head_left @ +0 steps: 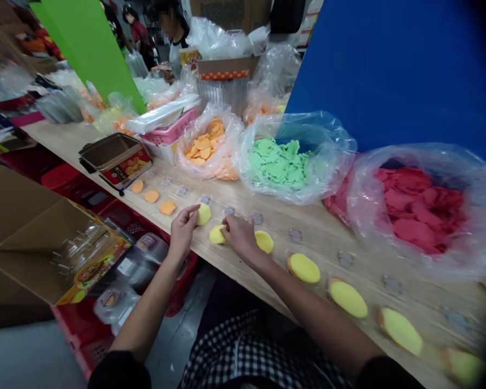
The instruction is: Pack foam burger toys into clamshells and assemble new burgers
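Observation:
My left hand [181, 229] pinches a thin yellow foam-like disc [203, 214] between thumb and fingers, just above the table. Close by, the fingers of my right hand [240, 236] are closed at the edge of a second yellow disc [216, 234] that lies low over the tabletop. Past my right wrist, another yellow disc [264, 242] rests on the table. More yellow discs [304, 268], some showing orange beneath, continue in a row to the right. To the left of my hands are several orange discs [167, 207].
Behind the row stand plastic bags of orange pieces [204, 145], green pieces [279, 162] and red pieces [421, 208]. Small grey pieces in clear plastic [295, 235] line the table [227, 189]. Left are a brown bin [115, 154] and an open carton [65, 248]. People stand at the back.

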### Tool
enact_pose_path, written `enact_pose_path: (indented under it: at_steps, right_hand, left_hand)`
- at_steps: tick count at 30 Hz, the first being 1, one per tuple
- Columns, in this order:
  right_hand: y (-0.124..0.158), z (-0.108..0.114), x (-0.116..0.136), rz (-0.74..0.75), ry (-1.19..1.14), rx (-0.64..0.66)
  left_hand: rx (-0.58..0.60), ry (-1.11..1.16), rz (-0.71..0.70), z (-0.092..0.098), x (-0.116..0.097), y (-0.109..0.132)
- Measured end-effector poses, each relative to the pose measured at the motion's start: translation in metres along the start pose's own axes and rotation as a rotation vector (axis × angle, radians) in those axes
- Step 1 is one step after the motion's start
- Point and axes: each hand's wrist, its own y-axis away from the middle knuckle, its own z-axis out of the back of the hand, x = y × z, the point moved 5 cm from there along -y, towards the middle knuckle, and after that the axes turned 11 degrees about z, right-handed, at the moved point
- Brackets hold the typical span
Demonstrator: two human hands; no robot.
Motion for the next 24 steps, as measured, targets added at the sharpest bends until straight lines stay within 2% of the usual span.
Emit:
enact_pose_path:
  at_steps: [5, 11, 19, 21, 24]
  right_hand:
    - [0.001, -0.001, 0.002, 0.066, 0.057, -0.046]
    - [0.002, -0.003, 0.002, 0.096, 0.101, -0.036]
    - [0.004, -0.001, 0.0, 0.114, 0.08, -0.025]
    - [0.005, -0.001, -0.001, 0.112, 0.069, -0.026]
    - [0.007, -0.001, -0.004, 0.112, 0.044, -0.027]
  left_hand:
    - [0.006, -0.02, -0.04, 0.021, -0.013, -0.024]
    - [0.156, -0.154, 0.097, 0.026, -0.015, -0.038]
    - [0.004, -0.55, -0.241, 0.036, -0.028, -0.043]
    - [0.018, -0.636, -0.325, 0.037, -0.024, -0.041]
    - [0.11, -0.772, -0.408, 0.034, -0.013, -0.036]
